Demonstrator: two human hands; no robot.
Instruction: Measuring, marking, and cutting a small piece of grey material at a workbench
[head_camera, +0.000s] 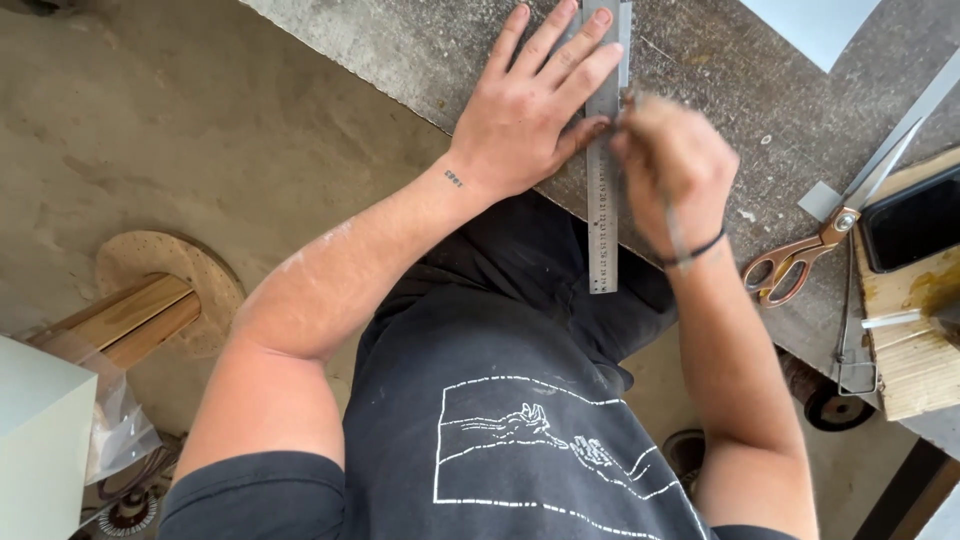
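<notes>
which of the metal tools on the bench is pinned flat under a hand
The steel ruler: the left hand presses on it, its end overhanging the bench edge. The scissors with copper-coloured handles lie untouched to the right, beyond the right hand.

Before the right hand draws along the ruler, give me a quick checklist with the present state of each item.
1. Left hand flat on ruler: ok, palm and fingers press it down.
2. Ruler lying on the bench: partly ok, its near end overhangs the edge.
3. Right hand at the ruler's right edge: ok.
4. Tool in right hand: cannot tell, motion blur hides it.
5. Left fingers away from the right edge: not ok, fingertips reach across the ruler.
6. Scissors out of the way: ok, they lie off to the right.
</notes>
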